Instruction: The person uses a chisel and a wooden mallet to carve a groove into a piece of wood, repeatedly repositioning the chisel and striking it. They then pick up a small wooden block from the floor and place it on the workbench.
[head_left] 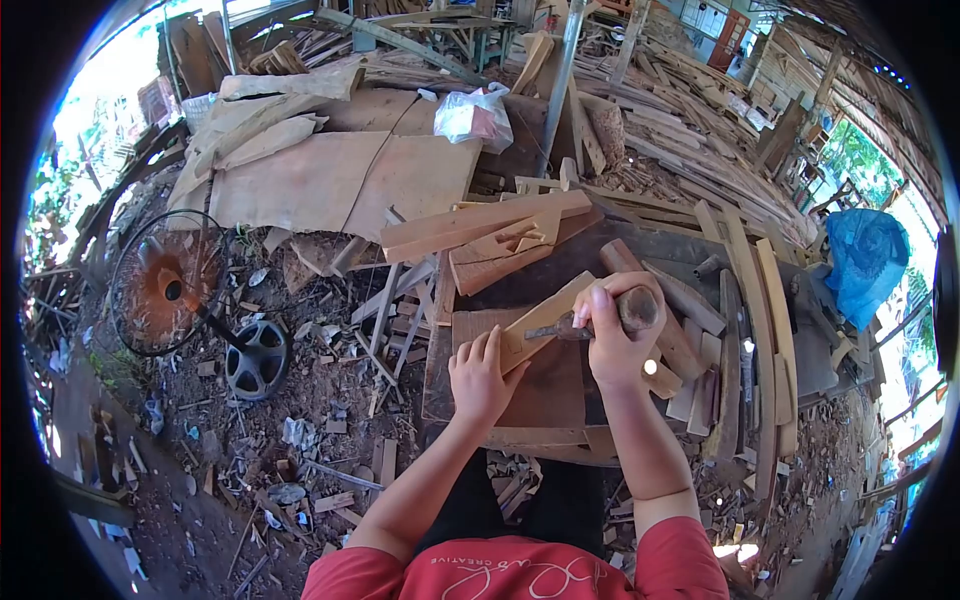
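Note:
My left hand (482, 382) lies with fingers extended over the near end of a narrow wooden block (548, 305), pressing it on the work table. In my right hand (612, 350) is a chisel (546, 332), its rounded wooden handle (638, 309) wrapped by the fingers. The metal blade points left, and its tip is right at the block's face, close to my left fingers. A flat brown board (540, 395) lies under the block. Beyond it, thick cut timber pieces (490, 225) are stacked, one with a notch cut in it.
Wood offcuts (680, 350) and long strips (775, 340) lie right of my hand. A blue plastic bag (868, 262) hangs far right. A fan (165, 280) with a round base stands left on scrap-strewn ground. Broad sheets (290, 185) carry a white plastic bag (473, 117).

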